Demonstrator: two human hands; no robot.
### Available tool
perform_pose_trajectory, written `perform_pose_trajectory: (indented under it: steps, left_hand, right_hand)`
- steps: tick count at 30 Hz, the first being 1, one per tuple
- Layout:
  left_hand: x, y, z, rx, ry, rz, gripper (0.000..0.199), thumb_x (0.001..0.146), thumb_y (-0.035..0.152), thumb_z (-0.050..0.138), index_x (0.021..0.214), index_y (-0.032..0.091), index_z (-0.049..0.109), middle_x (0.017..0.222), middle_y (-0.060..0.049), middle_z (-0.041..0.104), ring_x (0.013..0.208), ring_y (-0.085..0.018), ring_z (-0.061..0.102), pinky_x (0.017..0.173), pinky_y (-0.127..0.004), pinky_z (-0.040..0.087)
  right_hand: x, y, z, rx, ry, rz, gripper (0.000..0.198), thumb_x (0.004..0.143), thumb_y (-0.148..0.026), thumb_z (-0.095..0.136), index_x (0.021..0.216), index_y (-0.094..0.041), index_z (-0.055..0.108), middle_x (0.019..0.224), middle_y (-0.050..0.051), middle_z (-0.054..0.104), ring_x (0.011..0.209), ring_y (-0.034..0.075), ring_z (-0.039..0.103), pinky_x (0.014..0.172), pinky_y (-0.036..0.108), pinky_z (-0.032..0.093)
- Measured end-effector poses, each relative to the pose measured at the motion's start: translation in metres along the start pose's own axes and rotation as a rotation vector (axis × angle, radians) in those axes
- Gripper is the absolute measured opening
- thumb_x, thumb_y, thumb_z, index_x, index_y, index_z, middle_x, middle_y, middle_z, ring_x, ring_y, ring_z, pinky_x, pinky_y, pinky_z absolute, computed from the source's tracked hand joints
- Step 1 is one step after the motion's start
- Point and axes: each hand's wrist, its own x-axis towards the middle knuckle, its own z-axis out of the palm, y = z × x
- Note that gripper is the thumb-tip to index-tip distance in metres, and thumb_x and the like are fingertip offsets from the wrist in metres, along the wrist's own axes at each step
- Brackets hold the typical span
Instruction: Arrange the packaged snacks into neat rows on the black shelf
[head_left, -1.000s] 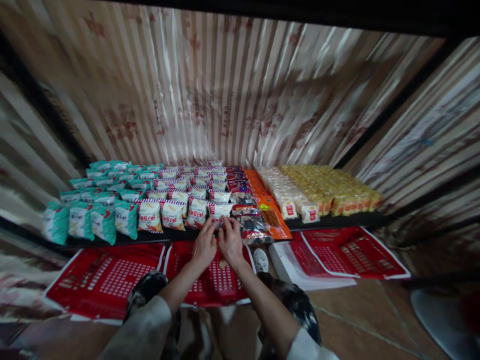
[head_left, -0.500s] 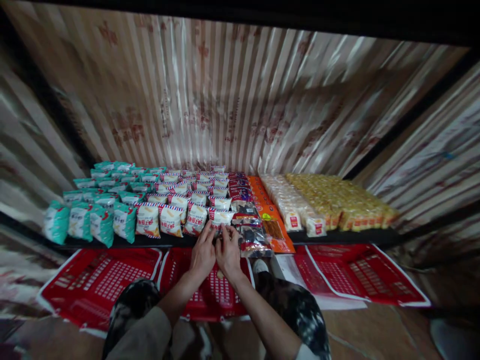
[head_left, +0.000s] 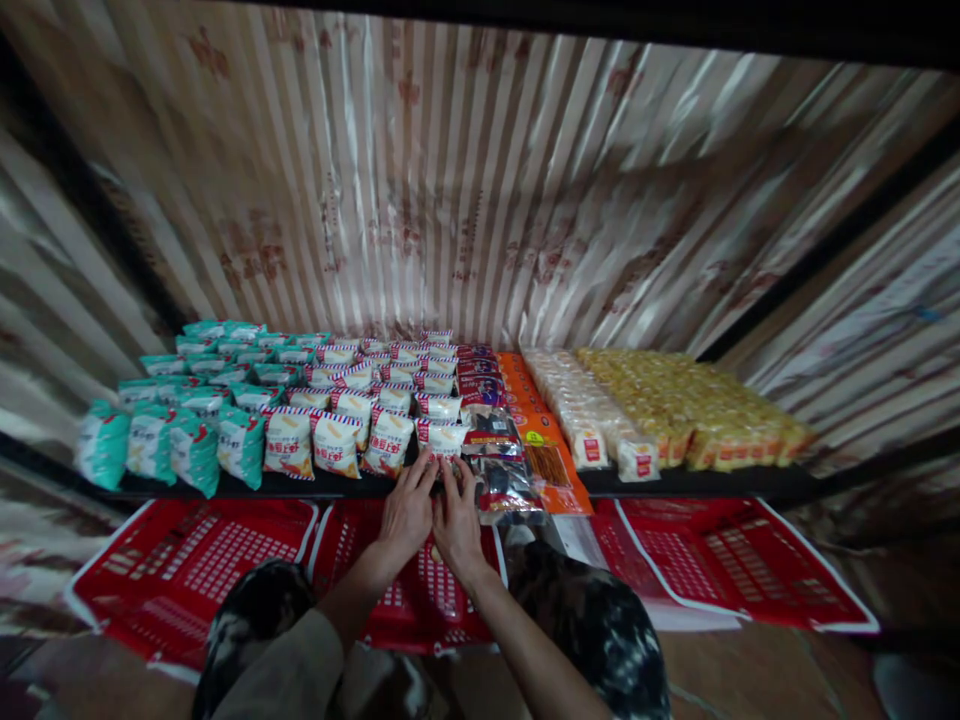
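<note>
A small white snack bag (head_left: 441,436) with a striped top edge stands at the front of the shelf, the rightmost in its row. My left hand (head_left: 409,512) reaches up to it from below, fingers stretched and their tips against its lower front. Beside it, my right hand (head_left: 456,520) also has its fingers extended, touching the lower right part of the same bag. The two hands lie close together, and their fingers cover the bag's bottom. Just left stands another white snack bag (head_left: 388,442). Dark shiny packets (head_left: 504,475) lie right of my right hand.
Teal snack bags (head_left: 240,448) fill the shelf's left side. Rightward lie orange packets (head_left: 559,465), white-wrapped pieces (head_left: 589,445) and yellow packs (head_left: 720,430). Beneath the black shelf (head_left: 337,487) sit red baskets (head_left: 202,545). Striped sheeting (head_left: 420,180) hangs behind; a dark bar (head_left: 525,18) crosses above.
Both hands stay at the same white bag, their fingers now straighter along its front. The bag looks nearly unmoved. The view has shifted slightly closer.
</note>
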Motion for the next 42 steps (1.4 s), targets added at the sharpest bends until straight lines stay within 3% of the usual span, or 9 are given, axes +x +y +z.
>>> perform_pose_trajectory:
  steps: [17, 23, 35, 39, 42]
  left_hand:
    - [-0.011, -0.006, 0.003, 0.002, 0.04, 0.065, 0.058, 0.078, 0.003, 0.035, 0.134, 0.016, 0.044, 0.144, -0.009, 0.042, 0.129, -0.018, 0.041, 0.107, -0.036, 0.036]
    - [-0.005, -0.001, -0.002, 0.056, -0.004, 0.065, 0.055, 0.076, 0.001, 0.035, 0.13, 0.009, 0.049, 0.143, -0.014, 0.041, 0.129, -0.022, 0.041, 0.106, -0.038, 0.037]
    - [-0.022, 0.004, -0.002, -0.023, 0.033, 0.066, 0.057, 0.074, 0.001, 0.036, 0.129, 0.012, 0.049, 0.146, -0.011, 0.038, 0.131, -0.018, 0.039, 0.108, -0.036, 0.036]
    - [-0.032, 0.004, 0.007, -0.087, 0.063, 0.002, 0.052, 0.077, 0.004, 0.034, 0.125, 0.011, 0.052, 0.135, -0.013, 0.051, 0.124, -0.018, 0.047, 0.106, -0.037, 0.039]
    - [-0.046, 0.006, 0.011, -0.146, 0.012, -0.101, 0.049, 0.078, 0.005, 0.033, 0.121, 0.011, 0.056, 0.126, -0.013, 0.058, 0.119, -0.018, 0.052, 0.105, -0.036, 0.039]
  right_hand:
    - [-0.009, -0.006, -0.001, -0.018, 0.016, 0.002, 0.067, 0.078, -0.006, 0.04, 0.142, -0.025, 0.029, 0.143, 0.013, 0.027, 0.133, 0.025, 0.034, 0.104, 0.048, 0.04]
    - [-0.012, -0.002, 0.001, -0.026, 0.004, -0.012, 0.063, 0.079, -0.006, 0.038, 0.139, -0.022, 0.034, 0.146, 0.014, 0.025, 0.136, 0.025, 0.03, 0.103, 0.046, 0.041]
    - [-0.027, 0.0, -0.002, 0.018, -0.025, 0.009, 0.056, 0.08, -0.009, 0.039, 0.136, -0.02, 0.04, 0.147, 0.014, 0.026, 0.134, 0.025, 0.035, 0.102, 0.044, 0.044]
    - [-0.032, -0.003, -0.003, 0.069, -0.033, 0.0, 0.057, 0.081, -0.008, 0.039, 0.136, -0.022, 0.04, 0.146, 0.012, 0.032, 0.131, 0.021, 0.039, 0.103, 0.04, 0.043]
    - [-0.05, -0.001, 0.0, 0.128, -0.048, -0.031, 0.056, 0.081, -0.007, 0.038, 0.135, -0.023, 0.043, 0.138, 0.01, 0.046, 0.127, 0.017, 0.045, 0.104, 0.036, 0.043]
